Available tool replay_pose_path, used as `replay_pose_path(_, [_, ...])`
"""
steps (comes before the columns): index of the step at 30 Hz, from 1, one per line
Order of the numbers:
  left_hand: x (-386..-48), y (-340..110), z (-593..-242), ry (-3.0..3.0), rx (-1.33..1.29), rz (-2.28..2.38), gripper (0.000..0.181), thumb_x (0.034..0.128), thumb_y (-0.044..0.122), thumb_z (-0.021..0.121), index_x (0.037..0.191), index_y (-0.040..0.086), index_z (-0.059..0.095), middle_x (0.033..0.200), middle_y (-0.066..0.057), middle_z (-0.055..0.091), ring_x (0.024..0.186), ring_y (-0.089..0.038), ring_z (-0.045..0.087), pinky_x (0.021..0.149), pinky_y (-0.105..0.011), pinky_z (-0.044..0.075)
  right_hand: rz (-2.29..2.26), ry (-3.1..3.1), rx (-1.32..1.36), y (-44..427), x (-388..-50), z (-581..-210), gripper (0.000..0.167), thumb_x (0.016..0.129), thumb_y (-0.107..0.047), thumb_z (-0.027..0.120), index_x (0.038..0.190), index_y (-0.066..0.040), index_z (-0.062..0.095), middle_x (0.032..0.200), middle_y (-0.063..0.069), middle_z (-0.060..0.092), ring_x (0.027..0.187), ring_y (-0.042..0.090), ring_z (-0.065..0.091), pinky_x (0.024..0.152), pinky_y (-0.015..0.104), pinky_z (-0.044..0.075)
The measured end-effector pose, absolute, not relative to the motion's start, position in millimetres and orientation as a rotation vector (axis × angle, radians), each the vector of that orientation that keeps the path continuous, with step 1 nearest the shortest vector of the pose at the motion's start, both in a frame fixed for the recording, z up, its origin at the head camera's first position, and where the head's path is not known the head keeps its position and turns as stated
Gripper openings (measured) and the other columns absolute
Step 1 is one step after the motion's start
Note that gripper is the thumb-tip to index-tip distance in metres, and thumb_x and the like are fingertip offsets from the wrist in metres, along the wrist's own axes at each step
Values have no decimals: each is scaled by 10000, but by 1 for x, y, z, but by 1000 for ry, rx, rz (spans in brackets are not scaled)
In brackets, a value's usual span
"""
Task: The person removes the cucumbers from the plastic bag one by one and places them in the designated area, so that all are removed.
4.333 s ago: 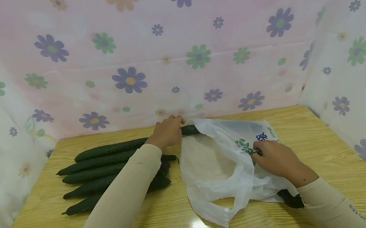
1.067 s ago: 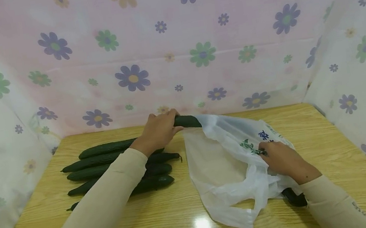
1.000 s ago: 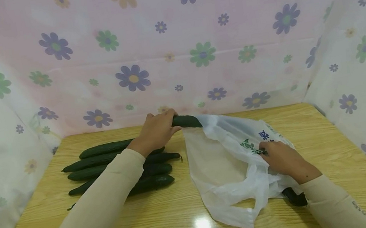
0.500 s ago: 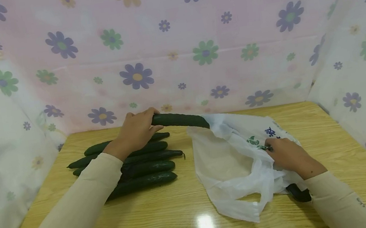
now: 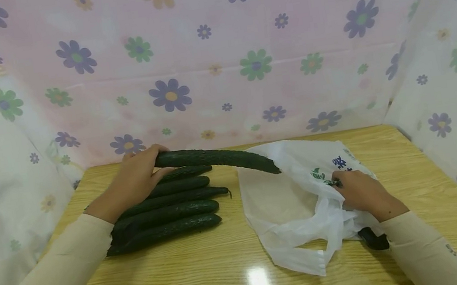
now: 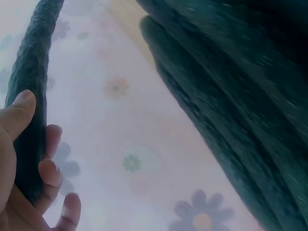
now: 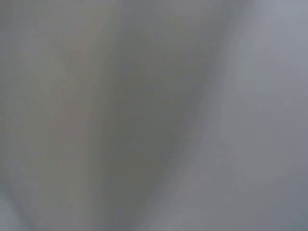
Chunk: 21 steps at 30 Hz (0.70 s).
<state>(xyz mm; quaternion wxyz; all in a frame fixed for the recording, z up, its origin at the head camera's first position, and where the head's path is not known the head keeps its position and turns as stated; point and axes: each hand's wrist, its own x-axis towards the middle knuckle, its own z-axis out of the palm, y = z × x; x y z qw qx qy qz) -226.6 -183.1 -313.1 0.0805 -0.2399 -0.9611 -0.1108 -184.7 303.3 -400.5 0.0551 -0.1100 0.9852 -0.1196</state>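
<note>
In the head view, my left hand (image 5: 138, 175) grips one end of a long dark green cucumber (image 5: 222, 157), raised over the row of other cucumbers (image 5: 190, 209). Its far end slopes down to the right, over the mouth of a white plastic bag (image 5: 279, 199). My right hand (image 5: 362, 196) pinches a fold of this bag near the green leaf print. From the left wrist, thumb and fingers show around the held cucumber (image 6: 33, 53). The right wrist view is a pale blur.
Several cucumbers lie side by side on the left of the wooden table (image 5: 178, 278). The bag's handles (image 5: 312, 258) spread toward the front. A dark object (image 5: 373, 239) sits under the right wrist. A flowered cloth (image 5: 215, 55) encloses the back and sides.
My left hand has moved left, drawing the cucumber out of the bag's mouth until its far tip shows. My right hand keeps its hold on the bag.
</note>
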Motion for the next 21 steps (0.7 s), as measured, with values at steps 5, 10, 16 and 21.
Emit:
replay_pose_path(5, [-215, -203, -314, -2882, -673, -361, 479, 997, 341, 630, 1373, 75, 499, 939, -49, 735, 874, -246, 700, 1030, -636, 353, -377, 2989, -322, 304, -186, -402, 169, 983, -126, 559, 1030, 6, 654, 917, 148, 700, 731, 218, 602, 629, 415, 490])
replay_pose_path(10, [-198, -221, -316, -2893, -681, -447, 475, 1005, 298, 625, 1385, 49, 490, 1027, -109, 704, 860, -269, 677, 883, -518, 506, -393, 2965, -281, 300, -185, -404, 202, 982, -147, 542, 1043, -3, 669, 935, 142, 710, 720, 197, 592, 633, 402, 489])
replay_pose_path(16, [-177, -240, -316, -2889, -676, -471, 480, 1011, 297, 615, 1395, 41, 483, 666, 25, 548, 527, -72, 457, 600, -304, 424, -391, 2972, -259, 299, -185, -402, 215, 979, -161, 530, 1041, -13, 673, 939, 149, 708, 713, 203, 583, 612, 401, 476])
replay_pose_path(21, [-165, -252, -316, -2932, -650, -529, 477, 1015, 320, 601, 1386, 50, 468, 587, 65, 500, 488, -43, 446, 529, -248, 400, -386, 2974, -249, 299, -185, -400, 218, 976, -161, 531, 1041, -14, 677, 950, 154, 710, 717, 204, 577, 618, 398, 473])
